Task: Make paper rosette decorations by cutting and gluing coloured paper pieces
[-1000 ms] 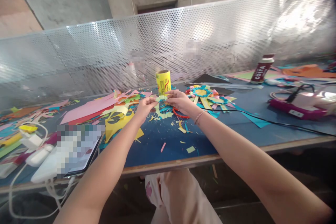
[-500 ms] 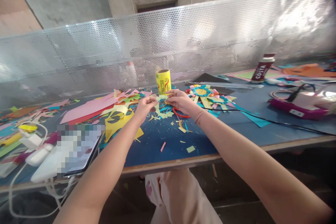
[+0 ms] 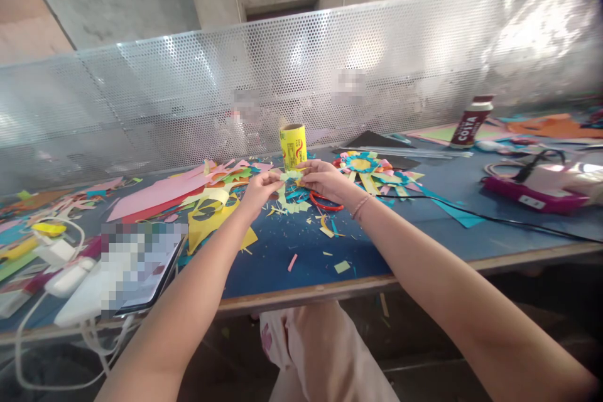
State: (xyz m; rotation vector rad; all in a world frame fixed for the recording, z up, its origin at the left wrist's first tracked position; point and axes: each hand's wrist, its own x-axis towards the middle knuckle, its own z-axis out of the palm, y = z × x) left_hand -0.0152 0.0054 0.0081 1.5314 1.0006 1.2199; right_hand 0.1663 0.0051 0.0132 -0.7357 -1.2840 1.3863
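Observation:
Between my two hands is a pale green paper strip (image 3: 293, 174) with a jagged edge. My left hand (image 3: 264, 192) pinches its left end, fingers pressed together. My right hand (image 3: 325, 179) has its fingers closed at the other end. Just behind them stands a yellow tape roll (image 3: 293, 146) on its end. Under the hands lie more pale green cut paper pieces (image 3: 294, 206). A pair of red scissor-like handles (image 3: 325, 202) rests below my right hand; the rest of it is hidden. Right of that hand sits a colourful paper flower (image 3: 362, 165).
Pink paper sheets (image 3: 160, 195) and yellow cut paper (image 3: 207, 226) lie at left, behind a tablet or phone (image 3: 155, 270) with white cables. A brown bottle (image 3: 472, 122), a purple power strip (image 3: 534, 195) and a black cable (image 3: 471, 212) are at right. A perforated metal screen (image 3: 188, 100) stands behind.
Both hands hold nearly the same place, with the green paper strip still between them. My right wrist has shifted slightly to the right. Nothing else has visibly moved.

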